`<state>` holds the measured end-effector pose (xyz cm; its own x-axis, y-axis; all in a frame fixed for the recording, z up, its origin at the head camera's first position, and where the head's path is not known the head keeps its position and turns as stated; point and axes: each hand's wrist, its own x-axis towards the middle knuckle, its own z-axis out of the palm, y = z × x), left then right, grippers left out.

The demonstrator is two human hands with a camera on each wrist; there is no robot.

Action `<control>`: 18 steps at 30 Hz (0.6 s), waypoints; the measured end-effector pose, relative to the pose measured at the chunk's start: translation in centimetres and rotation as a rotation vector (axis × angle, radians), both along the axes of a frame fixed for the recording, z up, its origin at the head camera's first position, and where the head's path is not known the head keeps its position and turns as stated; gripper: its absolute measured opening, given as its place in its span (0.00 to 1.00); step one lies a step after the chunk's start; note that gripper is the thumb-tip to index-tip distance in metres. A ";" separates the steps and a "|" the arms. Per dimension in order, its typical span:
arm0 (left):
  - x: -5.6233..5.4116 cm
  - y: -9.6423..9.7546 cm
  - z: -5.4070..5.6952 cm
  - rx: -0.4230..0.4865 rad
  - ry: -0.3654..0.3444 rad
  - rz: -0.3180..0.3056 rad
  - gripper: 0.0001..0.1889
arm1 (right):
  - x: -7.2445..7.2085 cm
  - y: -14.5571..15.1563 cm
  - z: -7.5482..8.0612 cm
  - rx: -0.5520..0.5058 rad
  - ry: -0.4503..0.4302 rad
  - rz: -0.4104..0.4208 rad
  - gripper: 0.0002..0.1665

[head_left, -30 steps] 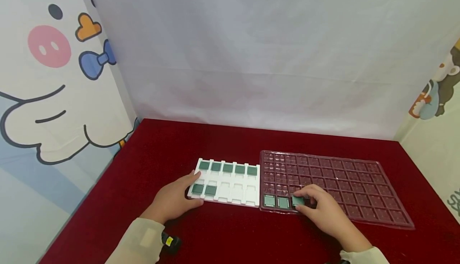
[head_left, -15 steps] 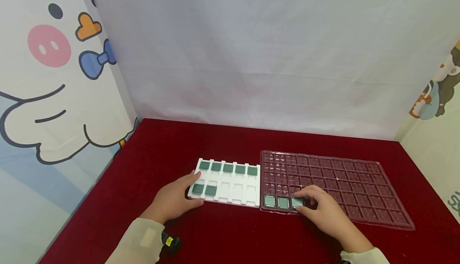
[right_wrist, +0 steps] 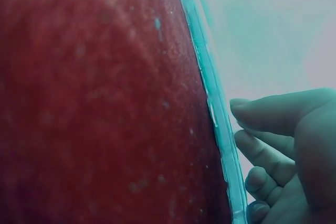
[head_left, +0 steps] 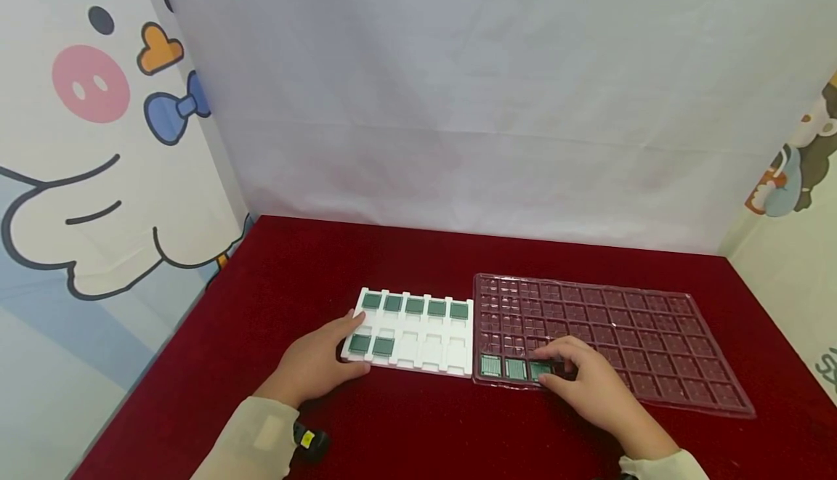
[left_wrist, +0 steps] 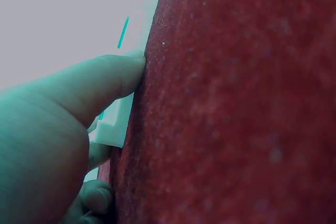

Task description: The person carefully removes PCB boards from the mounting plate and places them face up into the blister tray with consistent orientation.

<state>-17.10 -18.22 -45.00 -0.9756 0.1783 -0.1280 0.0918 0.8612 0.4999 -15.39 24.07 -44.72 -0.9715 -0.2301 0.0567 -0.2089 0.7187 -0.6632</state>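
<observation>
My left hand (head_left: 320, 360) holds the left end of a white tray (head_left: 421, 327), thumb at its front edge and fingers on its far left side. Several green square chips (head_left: 415, 306) fill the tray's back row, and two more sit at the left of its front row. In the front row of a clear plastic tray (head_left: 615, 324), my right hand (head_left: 582, 378) has its thumb and forefinger at opposite edges of a green chip (head_left: 539, 370). Two striped green chips (head_left: 503, 368) sit to its left. The right wrist view hides this chip.
The white tray's right end lies against the clear tray's left edge. A red cloth (head_left: 418, 429) covers the table, with a white curtain (head_left: 484, 102) behind. A cartoon panel (head_left: 104, 175) stands at the left.
The chip at my right hand has shifted slightly in its pocket and looks darker green. My right fingers move barely. My left hand and both trays stay put.
</observation>
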 end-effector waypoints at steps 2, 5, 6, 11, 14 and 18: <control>0.0 0.0 0.0 0.001 -0.002 0.001 0.46 | 0.0 0.0 0.1 -0.001 -0.004 0.000 0.16; 0.0 0.0 0.0 0.001 -0.001 0.000 0.45 | -0.1 -0.2 0.2 0.001 -0.011 0.004 0.17; 0.0 0.0 0.0 0.001 -0.001 0.000 0.45 | -0.1 -0.2 0.3 0.000 -0.015 0.006 0.17; 0.0 -0.1 -0.1 0.000 0.002 0.001 0.45 | -0.6 -0.9 0.5 -0.009 -0.033 0.014 0.17; 0.0 -0.1 -0.1 -0.004 0.000 0.000 0.44 | -0.8 -1.2 0.7 -0.010 -0.041 0.014 0.17; 0.0 -0.1 -0.1 -0.001 0.001 -0.002 0.44 | -0.9 -1.7 0.9 -0.015 -0.027 0.025 0.17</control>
